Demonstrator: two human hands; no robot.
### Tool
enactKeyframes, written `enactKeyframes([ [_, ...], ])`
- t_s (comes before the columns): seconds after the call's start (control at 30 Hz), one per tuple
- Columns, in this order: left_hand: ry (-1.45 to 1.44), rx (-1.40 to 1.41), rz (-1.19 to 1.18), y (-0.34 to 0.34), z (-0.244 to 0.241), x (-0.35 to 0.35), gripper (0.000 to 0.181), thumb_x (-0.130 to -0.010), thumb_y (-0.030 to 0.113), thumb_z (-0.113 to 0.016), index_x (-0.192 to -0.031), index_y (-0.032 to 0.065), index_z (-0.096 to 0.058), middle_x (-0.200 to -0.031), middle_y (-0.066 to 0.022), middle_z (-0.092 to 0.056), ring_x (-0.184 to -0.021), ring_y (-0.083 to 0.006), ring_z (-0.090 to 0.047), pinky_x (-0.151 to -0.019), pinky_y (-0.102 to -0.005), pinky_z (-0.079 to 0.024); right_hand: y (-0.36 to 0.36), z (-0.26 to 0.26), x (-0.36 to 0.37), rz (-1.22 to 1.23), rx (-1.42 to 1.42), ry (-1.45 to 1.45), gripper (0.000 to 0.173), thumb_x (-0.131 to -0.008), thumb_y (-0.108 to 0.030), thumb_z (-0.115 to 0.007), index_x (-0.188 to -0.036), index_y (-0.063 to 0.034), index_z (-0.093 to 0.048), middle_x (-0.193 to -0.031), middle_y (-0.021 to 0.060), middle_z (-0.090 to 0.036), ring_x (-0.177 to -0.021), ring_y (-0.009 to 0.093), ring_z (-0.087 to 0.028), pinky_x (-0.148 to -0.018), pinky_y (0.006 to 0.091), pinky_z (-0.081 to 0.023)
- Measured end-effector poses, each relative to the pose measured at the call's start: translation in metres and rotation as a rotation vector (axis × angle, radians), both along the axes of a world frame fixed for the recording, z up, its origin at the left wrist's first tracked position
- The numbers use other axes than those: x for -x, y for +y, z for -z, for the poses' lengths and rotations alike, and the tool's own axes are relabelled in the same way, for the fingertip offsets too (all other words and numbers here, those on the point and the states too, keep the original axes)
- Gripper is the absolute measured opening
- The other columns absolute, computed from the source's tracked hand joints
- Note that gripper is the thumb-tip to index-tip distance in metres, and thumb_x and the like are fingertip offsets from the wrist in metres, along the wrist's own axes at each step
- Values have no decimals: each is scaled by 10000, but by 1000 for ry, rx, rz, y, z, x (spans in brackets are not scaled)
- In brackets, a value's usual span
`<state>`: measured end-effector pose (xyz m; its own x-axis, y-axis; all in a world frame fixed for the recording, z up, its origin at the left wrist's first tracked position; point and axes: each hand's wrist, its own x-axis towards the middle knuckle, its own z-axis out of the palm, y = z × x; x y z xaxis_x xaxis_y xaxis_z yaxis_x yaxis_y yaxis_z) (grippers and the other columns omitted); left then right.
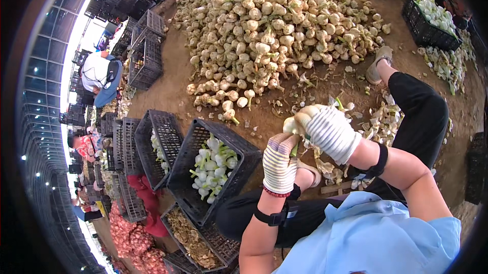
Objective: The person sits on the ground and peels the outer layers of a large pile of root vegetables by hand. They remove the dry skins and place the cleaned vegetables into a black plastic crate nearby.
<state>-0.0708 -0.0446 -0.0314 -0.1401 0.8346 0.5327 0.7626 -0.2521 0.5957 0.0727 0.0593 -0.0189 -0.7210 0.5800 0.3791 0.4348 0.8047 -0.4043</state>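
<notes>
Both my hands wear striped knit gloves and meet in front of me, over the ground between my legs. My left hand (281, 163) grips a garlic bulb (289, 126), whose pale top shows above the fingers. A green stem (294, 149) pokes out below it. My right hand (328, 133) closes over the bulb's right side, its fingertips hidden from me. A small dark green bit shows under the right palm; I cannot tell what it is. Loose garlic skins (383, 123) litter the ground by my right hand.
A large heap of unpeeled garlic (263, 26) lies ahead. To the left stands a black plastic crate (244, 167) of peeled garlic (213, 165), beside a crate of brown scraps (192, 239) and a red mesh sack (150, 205). Other people (100, 74) work at far left.
</notes>
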Motion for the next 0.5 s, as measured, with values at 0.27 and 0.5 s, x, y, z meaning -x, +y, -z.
enactKeyframes([
  [0.27, -495, 41, -109, -2, 14, 9, 282, -744, -42, -784, -963, 48, -630, -968, -107, -667, -865, -217, -645, -786, -304, -518, 33, 25, -38, 144, 351, -35, 130, -841, -148, -635, -925, -52, -608, -829, 138, -626, -793, 347, -628, -692, 439, -514],
  [0.5, 31, 22, 29, 9, -7, -11, 350, -690, -47, -752, -1004, 82, -665, -968, -120, -665, -873, -300, -654, -776, -370, -523, 0, -1, -12, 11, -37, -11, 180, -832, -180, -596, -985, -84, -598, -897, 101, -618, -792, 302, -631, -686, 402, -522],
])
